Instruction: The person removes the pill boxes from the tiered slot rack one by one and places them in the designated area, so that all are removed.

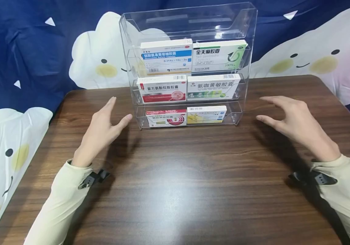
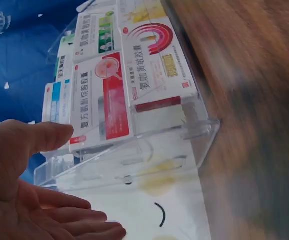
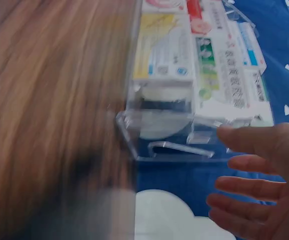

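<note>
A: Where were the 6 medicine boxes (image 1: 162, 89)?
B: Seated in the transparent rack (image 1: 181, 24), 2 on each of 3 tiers.
A: Progress?
B: My judgement: those 6 were in place; whether anything remained, I couldn't tell.
A: Grip?
B: Left hand (image 1: 99, 128) and right hand (image 1: 297, 121) flanked the rack, spread wide, holding nothing; the rack stood far back on the table (image 1: 168, 194).
</note>
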The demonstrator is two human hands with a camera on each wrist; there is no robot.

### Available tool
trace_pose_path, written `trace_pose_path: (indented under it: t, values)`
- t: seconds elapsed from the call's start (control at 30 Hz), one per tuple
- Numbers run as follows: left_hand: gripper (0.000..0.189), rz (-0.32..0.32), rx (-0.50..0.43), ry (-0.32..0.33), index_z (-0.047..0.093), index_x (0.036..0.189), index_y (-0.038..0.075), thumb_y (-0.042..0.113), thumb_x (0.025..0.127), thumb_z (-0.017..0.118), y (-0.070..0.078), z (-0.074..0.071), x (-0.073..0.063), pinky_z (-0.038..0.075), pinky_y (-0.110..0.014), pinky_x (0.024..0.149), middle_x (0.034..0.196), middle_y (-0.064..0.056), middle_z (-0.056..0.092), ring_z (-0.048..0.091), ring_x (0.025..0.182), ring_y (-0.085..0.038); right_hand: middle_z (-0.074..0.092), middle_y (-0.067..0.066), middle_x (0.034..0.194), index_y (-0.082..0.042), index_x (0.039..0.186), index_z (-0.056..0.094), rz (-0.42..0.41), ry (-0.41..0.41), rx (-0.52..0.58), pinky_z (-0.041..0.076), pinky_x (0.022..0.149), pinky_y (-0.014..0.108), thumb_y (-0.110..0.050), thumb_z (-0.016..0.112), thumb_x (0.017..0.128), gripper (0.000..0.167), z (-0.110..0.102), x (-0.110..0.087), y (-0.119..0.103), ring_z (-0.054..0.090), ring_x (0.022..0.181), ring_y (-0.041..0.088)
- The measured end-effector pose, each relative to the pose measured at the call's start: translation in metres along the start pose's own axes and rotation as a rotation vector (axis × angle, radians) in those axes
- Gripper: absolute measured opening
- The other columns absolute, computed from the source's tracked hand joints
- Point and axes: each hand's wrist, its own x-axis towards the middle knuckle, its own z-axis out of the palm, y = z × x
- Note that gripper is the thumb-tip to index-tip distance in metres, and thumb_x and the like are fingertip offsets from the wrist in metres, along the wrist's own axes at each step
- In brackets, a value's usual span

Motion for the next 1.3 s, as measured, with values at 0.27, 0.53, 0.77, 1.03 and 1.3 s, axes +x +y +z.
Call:
trace_pose_path:
  t: [0.27,0.53,0.77,1.03,1.3]
  values:
    - [0.068,-0.046,-0.114,0.057,0.041,0.142,-0.006,0.04,0.094,0.059,0.004,0.005,0.012,0.042,-0.049,0.104,0.133,-0.029,0.051,0.053,0.123,-0.037,0.072,0.015,0.1,-0.003,0.107,0.072,-0.157,0.111,0.062,0.033,0.082,0.004,-0.002,0.085,0.065,0.043,0.003,0.01,-0.016,0.064,0.082,0.028]
    - [0.051,-0.057,-0.276,0.097,0.05,0.134,-0.009,0.019,0.094,0.062,0.003,0.018,0.026,0.049,-0.04,0.097,0.125,-0.028,0.058,0.06,0.114,-0.034,0.072,0.012,0.097,-0.002,0.103,0.072,-0.214,0.111,0.113,0.036,0.083,0.006,0.002,0.083,0.068,0.037,0.013,0.022,-0.033,0.066,0.087,0.026]
    - [0.046,-0.075,-0.324,0.114,0.053,0.13,-0.01,0.014,0.092,0.061,0.006,0.026,0.034,0.051,-0.038,0.095,0.121,-0.027,0.061,0.063,0.11,-0.033,0.072,0.015,0.099,0.001,0.105,0.071,-0.24,0.096,0.137,0.05,0.079,0.034,0.0,0.083,0.07,0.038,0.024,0.032,-0.047,0.068,0.087,0.028]
    - [0.044,-0.079,-0.317,0.125,0.055,0.129,-0.01,0.011,0.091,0.061,0.006,0.032,0.037,0.052,-0.039,0.094,0.118,-0.027,0.062,0.064,0.108,-0.034,0.071,0.019,0.098,0.004,0.105,0.07,-0.257,0.056,0.143,0.053,0.077,0.045,0.002,0.081,0.071,0.036,0.032,0.04,-0.056,0.067,0.085,0.032]
    - [0.043,-0.063,-0.302,0.124,0.055,0.128,-0.011,0.01,0.091,0.061,0.007,0.033,0.038,0.052,-0.04,0.093,0.117,-0.026,0.063,0.065,0.106,-0.033,0.07,0.022,0.091,0.008,0.1,0.069,-0.203,-0.034,0.083,0.052,0.073,0.05,0.003,0.078,0.075,0.027,0.04,0.042,-0.056,0.067,0.082,0.035]
